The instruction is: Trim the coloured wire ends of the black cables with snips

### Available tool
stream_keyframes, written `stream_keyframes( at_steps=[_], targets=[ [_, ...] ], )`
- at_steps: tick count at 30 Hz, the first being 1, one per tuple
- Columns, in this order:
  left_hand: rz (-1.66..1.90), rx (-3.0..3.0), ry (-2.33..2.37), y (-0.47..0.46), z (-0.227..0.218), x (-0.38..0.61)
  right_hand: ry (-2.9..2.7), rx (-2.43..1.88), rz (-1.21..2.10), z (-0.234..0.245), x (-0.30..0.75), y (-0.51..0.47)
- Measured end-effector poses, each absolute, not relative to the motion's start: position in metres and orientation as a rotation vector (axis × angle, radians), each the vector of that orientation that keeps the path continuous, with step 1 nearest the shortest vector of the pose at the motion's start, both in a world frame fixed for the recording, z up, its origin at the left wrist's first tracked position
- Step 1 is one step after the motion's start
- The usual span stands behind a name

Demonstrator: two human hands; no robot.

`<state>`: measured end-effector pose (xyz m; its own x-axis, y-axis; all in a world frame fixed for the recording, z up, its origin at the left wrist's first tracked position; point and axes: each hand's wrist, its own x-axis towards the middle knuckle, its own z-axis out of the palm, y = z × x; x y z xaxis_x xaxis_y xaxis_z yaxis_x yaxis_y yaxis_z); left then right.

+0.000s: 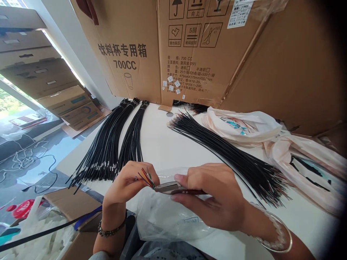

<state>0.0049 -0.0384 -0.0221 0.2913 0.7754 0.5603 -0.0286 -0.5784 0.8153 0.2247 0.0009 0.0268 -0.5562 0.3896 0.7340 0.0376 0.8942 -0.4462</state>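
Just above the table's near side, my left hand is closed on a cable's end, from which thin multicoloured wires fan out. The rest of that cable is hidden. My right hand grips a pair of pliers with dark red handles, jaws pointing left. Their tip meets the base of the wires; whether it bites on them I cannot tell. Beneath both hands lies a clear plastic bag. Bundles of black cables lie left of my hands, and another black cable bundle stretches along the right.
A tall cardboard box walls off the back of the white table. White plastic bags holding small parts lie at the right. Below left stands an open carton of plastic pieces. Stacked boxes and loose cords occupy the floor.
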Motion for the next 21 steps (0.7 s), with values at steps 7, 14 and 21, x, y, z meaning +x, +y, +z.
stream_keyframes(
  at_steps=[7,14,21],
  targets=[
    [1.338,1.819,0.692,-0.039,-0.0191,0.0079,-2.103,-0.3,0.406,0.0242,0.2231,0.0007],
    [1.314,1.812,0.708,-0.0407,-0.0203,0.009,-2.088,-0.311,0.417,0.0199,0.2223,0.0022],
    [1.267,1.862,0.69,-0.0395,-0.023,0.0079,-2.123,-0.32,0.386,0.0193,0.2257,-0.0002]
  ],
)
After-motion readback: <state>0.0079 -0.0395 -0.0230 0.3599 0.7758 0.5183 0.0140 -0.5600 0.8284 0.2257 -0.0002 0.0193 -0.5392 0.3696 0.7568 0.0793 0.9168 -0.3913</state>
